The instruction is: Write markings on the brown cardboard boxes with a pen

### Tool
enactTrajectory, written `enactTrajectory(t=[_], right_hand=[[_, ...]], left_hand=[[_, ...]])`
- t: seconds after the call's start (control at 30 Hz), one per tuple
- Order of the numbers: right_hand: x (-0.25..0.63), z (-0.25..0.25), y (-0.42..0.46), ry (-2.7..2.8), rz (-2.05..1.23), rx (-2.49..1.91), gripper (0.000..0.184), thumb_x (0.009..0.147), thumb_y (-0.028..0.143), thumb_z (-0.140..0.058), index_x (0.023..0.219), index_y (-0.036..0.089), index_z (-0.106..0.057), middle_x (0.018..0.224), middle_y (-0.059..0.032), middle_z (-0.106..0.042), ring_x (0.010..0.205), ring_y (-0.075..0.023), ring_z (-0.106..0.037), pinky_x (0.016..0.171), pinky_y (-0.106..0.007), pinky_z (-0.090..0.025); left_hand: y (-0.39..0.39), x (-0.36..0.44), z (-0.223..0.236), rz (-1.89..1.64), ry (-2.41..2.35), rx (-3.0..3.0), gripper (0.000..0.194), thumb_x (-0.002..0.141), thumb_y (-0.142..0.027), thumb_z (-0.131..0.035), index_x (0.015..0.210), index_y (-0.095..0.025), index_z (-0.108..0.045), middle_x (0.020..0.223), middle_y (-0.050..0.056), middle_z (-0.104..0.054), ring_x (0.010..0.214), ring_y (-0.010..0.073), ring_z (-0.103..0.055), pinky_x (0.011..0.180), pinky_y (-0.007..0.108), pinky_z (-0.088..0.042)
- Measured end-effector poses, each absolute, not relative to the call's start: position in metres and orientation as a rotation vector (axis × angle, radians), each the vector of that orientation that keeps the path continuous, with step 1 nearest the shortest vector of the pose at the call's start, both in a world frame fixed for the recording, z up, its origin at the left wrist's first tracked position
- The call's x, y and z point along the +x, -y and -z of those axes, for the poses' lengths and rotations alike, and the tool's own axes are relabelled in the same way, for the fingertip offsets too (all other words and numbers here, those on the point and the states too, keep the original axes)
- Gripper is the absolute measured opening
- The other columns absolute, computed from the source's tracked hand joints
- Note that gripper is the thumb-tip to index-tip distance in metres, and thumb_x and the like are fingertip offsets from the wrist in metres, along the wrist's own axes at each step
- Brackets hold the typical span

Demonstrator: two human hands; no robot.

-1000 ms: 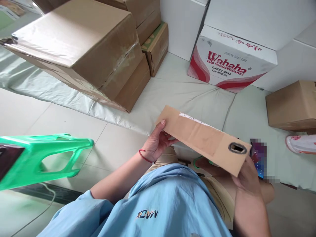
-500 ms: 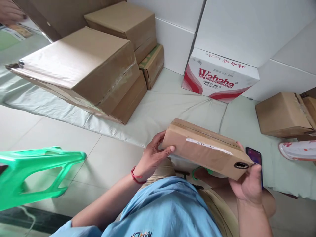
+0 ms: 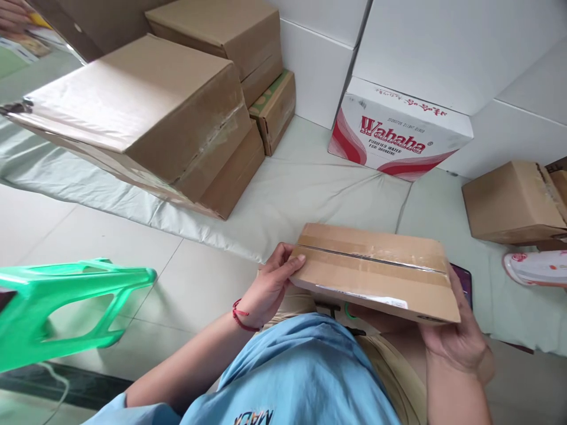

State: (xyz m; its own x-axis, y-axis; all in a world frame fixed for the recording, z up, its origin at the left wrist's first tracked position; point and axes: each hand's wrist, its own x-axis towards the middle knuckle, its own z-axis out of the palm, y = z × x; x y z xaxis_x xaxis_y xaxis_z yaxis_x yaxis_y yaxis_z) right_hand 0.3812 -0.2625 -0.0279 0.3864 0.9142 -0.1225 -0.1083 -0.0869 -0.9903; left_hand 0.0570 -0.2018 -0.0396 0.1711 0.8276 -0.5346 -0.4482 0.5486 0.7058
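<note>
A flat brown cardboard box [image 3: 376,260] is held up over my lap, in front of the covered table's edge. Clear tape runs along the seam on its upper face, and a white label [image 3: 376,297] shows on the side toward me. My left hand [image 3: 270,283] grips the left end, its thumb on top and its fingers partly hidden behind. The right end rests in my right hand [image 3: 458,330], whose fingers go behind and under the corner. Partly hidden behind that hand, a phone [image 3: 463,280] lies on the cloth.
Large cardboard boxes [image 3: 177,112] are stacked at the left. A Wahaha water carton [image 3: 394,136] stands against the white wall. More boxes [image 3: 514,203] and a white-and-red package [image 3: 538,268] are at the right. A green plastic stool [image 3: 133,289] stands on the floor. Another person's hand [image 3: 13,18] shows at top left.
The box has been tilted in my hands: its taped broad face now shows, while the labelled side with the dark oval has turned downward. Both hands have stayed on it.
</note>
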Motion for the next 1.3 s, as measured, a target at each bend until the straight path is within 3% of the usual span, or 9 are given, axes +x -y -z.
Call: enactTrajectory(t=[0.13,0.2,0.37,0.43,0.6,0.8,0.93,1.07,1.3], right_hand=[[0.378,0.020,0.265,0.911,-1.023,-1.380,0.064,0.103,0.055,-0.058,0.165,0.039,-0.054,0.181,0.0006,-0.038,0.170,-0.0369,-0.030,0.136,-0.063,-0.032],[0.380,0.018,0.263,0.865,-1.019,-1.426,0.062,0.103,0.053,-0.060,0.164,0.040,-0.054,0.179,-0.0002,-0.043,0.169,-0.0371,-0.033,0.134,-0.064,-0.035],[0.384,0.022,0.260,0.821,-1.177,-1.423,0.068,0.104,0.065,-0.054,0.164,0.035,-0.055,0.169,-0.0061,-0.056,0.165,-0.0395,-0.041,0.131,-0.063,-0.043],[0.384,0.023,0.262,0.799,-1.201,-1.410,0.073,0.103,0.067,-0.054,0.168,0.034,-0.051,0.170,-0.0067,-0.055,0.166,-0.0400,-0.039,0.131,-0.064,-0.043],[0.389,0.021,0.275,0.741,-1.071,-1.505,0.083,0.097,0.050,-0.070,0.174,0.040,-0.038,0.171,-0.0055,-0.054,0.169,-0.0387,-0.032,0.131,-0.067,-0.042],[0.389,0.016,0.286,1.017,-1.020,-1.455,0.073,0.090,0.043,-0.081,0.160,0.040,-0.058,0.170,-0.0050,-0.055,0.164,-0.0420,-0.041,0.131,-0.067,-0.041],[0.372,-0.006,0.296,1.103,-1.048,-1.394,0.061,0.103,0.054,-0.063,0.162,0.043,-0.057,0.170,-0.0019,-0.055,0.162,-0.0406,-0.045,0.129,-0.064,-0.045],[0.349,-0.036,0.294,1.134,-1.056,-1.447,0.067,0.107,0.058,-0.057,0.171,0.044,-0.045,0.174,0.0007,-0.050,0.160,-0.0397,-0.048,0.129,-0.059,-0.048],[0.310,-0.063,0.268,1.141,-0.997,-1.415,0.084,0.099,0.079,-0.057,0.172,0.041,-0.041,0.177,-0.0034,-0.045,0.162,-0.0434,-0.043,0.128,-0.057,-0.048]], left_hand=[[0.202,0.057,0.041,-1.069,-1.017,0.412,0.048,0.075,-0.049,-0.099,0.102,-0.022,-0.068,0.111,0.001,-0.068,0.104,0.0179,-0.064,0.087,0.025,-0.056],[0.203,0.055,0.041,-1.117,-0.988,0.444,0.053,0.075,-0.046,-0.100,0.113,-0.025,-0.069,0.127,0.004,-0.069,0.118,0.0234,-0.066,0.098,0.031,-0.057],[0.204,0.055,0.043,-1.158,-0.965,0.593,0.092,0.069,-0.042,-0.104,0.147,-0.030,-0.058,0.152,0.010,-0.064,0.148,0.0354,-0.055,0.123,0.046,-0.047],[0.203,0.056,0.045,-1.129,-0.915,0.699,0.090,0.070,-0.040,-0.103,0.148,-0.029,-0.058,0.155,0.012,-0.063,0.151,0.0363,-0.054,0.126,0.047,-0.044],[0.204,0.059,0.050,-1.039,-0.866,0.851,0.073,0.075,-0.042,-0.101,0.136,-0.027,-0.062,0.149,0.011,-0.066,0.144,0.0340,-0.058,0.122,0.045,-0.046],[0.205,0.061,0.058,-1.002,-0.955,0.651,0.096,0.071,-0.052,-0.103,0.152,-0.031,-0.055,0.156,0.009,-0.063,0.152,0.0343,-0.053,0.124,0.044,-0.046],[0.207,0.066,0.073,-1.045,-0.998,0.445,0.093,0.065,-0.075,-0.097,0.139,-0.026,-0.067,0.151,0.011,-0.070,0.157,0.0395,-0.050,0.130,0.049,-0.044],[0.212,0.076,0.087,-0.981,-1.029,0.185,0.087,0.061,-0.082,-0.095,0.123,-0.025,-0.073,0.140,0.008,-0.077,0.155,0.0425,-0.054,0.123,0.050,-0.054],[0.215,0.086,0.077,-0.771,-0.875,0.066,0.095,0.069,-0.080,-0.090,0.143,-0.027,-0.063,0.122,0.012,-0.083,0.125,0.0414,-0.078,0.105,0.058,-0.064]])
